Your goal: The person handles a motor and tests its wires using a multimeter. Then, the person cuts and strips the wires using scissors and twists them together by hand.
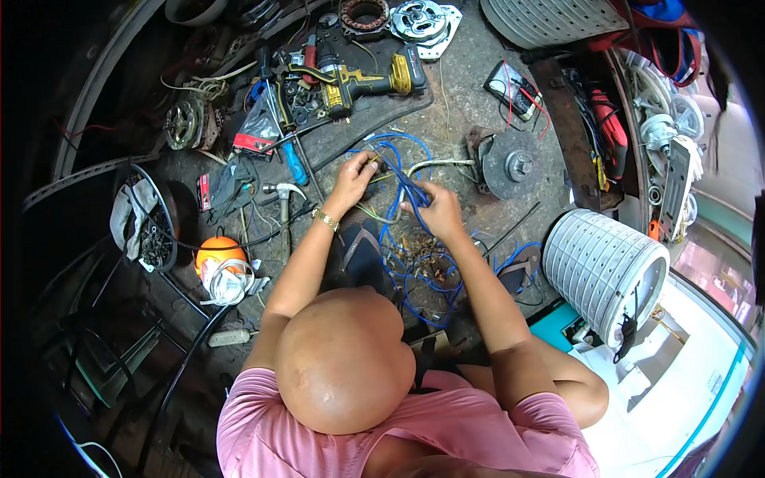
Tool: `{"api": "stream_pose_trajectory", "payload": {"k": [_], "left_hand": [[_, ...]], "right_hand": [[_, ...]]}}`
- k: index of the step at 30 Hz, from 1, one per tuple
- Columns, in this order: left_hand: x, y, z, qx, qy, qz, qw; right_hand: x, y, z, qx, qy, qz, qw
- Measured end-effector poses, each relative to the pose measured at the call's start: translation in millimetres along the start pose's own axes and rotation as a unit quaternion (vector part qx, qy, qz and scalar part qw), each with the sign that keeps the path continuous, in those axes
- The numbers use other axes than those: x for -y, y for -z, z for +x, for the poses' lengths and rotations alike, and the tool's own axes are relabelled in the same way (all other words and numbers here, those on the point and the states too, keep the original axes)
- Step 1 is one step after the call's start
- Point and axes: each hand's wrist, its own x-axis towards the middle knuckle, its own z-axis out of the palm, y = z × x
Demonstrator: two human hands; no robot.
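My right hand (437, 210) is closed around a bundle of blue wires (409, 188) in the middle of the head view. My left hand (351, 182) pinches thin wires at the bundle's upper left end, and its fingertips are close together. Beside my right hand, a pale sleeved cable (442, 163) runs from the bundle's area toward a motor with a round grey disc (510, 164). Loose blue wire (412, 307) lies in loops on the floor below the hands, around a heap of brown debris (430, 263). Yellow-green wires show under my left hand.
A hammer (284, 209) and a blue-handled screwdriver (294, 163) lie left of my hands. Beyond them is a yellow-black cordless drill (358, 84). A multimeter (514, 92) lies at the upper right. A white perforated drum (602, 271) stands right, and an orange round object (217, 253) left.
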Motion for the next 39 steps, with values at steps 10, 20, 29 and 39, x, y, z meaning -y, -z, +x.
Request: {"api": "stream_pose_trajectory", "payload": {"k": [10,20,29,39], "left_hand": [[-14,8,4,0.076,0.024,0.153,0.985],[-15,13,-6,0.032,0.051,0.071,0.996],[-14,11,-11,0.017,0.072,-0.004,0.997],[-13,11,-10,0.013,0.065,-0.012,0.998]], "right_hand": [[7,5,-10,0.043,-0.074,-0.055,0.995],[-20,7,-26,-0.040,0.046,0.004,0.998],[-13,-8,-24,0.000,-0.013,0.064,0.998],[-1,-12,-23,-0.014,-0.040,0.058,0.997]]}}
